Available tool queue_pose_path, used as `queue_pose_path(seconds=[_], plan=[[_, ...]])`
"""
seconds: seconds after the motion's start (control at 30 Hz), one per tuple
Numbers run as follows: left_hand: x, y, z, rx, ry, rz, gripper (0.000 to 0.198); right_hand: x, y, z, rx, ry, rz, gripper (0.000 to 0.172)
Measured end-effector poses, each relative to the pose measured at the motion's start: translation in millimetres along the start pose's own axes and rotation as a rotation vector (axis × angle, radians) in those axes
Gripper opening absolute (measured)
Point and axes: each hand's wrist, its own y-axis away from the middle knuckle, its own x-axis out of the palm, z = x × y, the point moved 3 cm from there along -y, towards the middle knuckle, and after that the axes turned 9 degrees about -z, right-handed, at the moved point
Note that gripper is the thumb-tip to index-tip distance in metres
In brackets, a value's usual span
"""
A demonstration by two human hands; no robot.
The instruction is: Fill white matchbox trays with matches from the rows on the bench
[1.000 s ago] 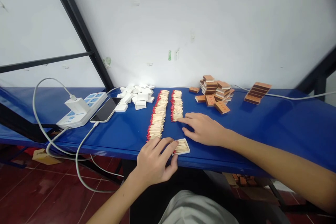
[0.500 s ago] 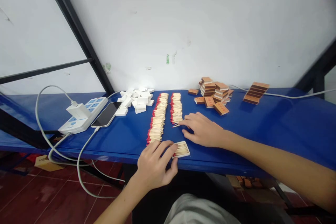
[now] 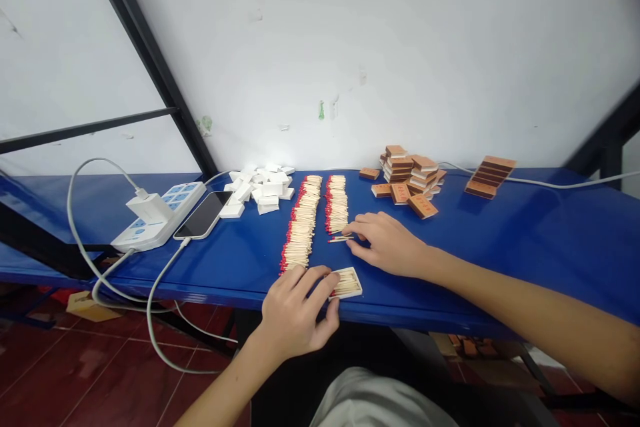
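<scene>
My left hand point(image 3: 299, 310) grips the left end of a small white matchbox tray point(image 3: 356, 283) at the shelf's front edge; matches lie inside it. My right hand point(image 3: 387, 243) has its thumb and index finger on the ends of a few matches point(image 3: 338, 239), just below the shorter row of red-tipped matches point(image 3: 336, 207). A longer row of matches point(image 3: 301, 223) lies to its left, its near end close to my left fingers. All the red heads in the rows point left.
White empty trays point(image 3: 267, 190) are heaped at the back left. Closed brown matchboxes point(image 3: 400, 177) are piled at the back right, beside a strip of sleeves point(image 3: 490, 177). A phone point(image 3: 204, 215) and a power strip point(image 3: 165, 217) with white cables stand at left.
The right thumb and index finger have drawn a few matches slightly away from the shorter row, toward me. My left hand and the tray stay put.
</scene>
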Motion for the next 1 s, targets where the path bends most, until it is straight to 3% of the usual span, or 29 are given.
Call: queue_pose_path(seconds=[0.27, 0.8, 1.0], plan=[[0.5, -0.3, -0.5, 0.005, -0.004, -0.010, 0.027, 5.5, -2.7, -9.4, 0.024, -0.045, 0.018, 0.011], [0.3, 0.0, 0.0, 0.015, -0.008, -0.015, 0.026, 3.6, -3.4, -7.3, 0.043, -0.074, -0.010, 0.012], [0.0, -0.5, -0.8, 0.014, -0.017, -0.017, 0.025, 2.9, -1.7, -8.1, 0.101, -0.065, -0.026, 0.003]])
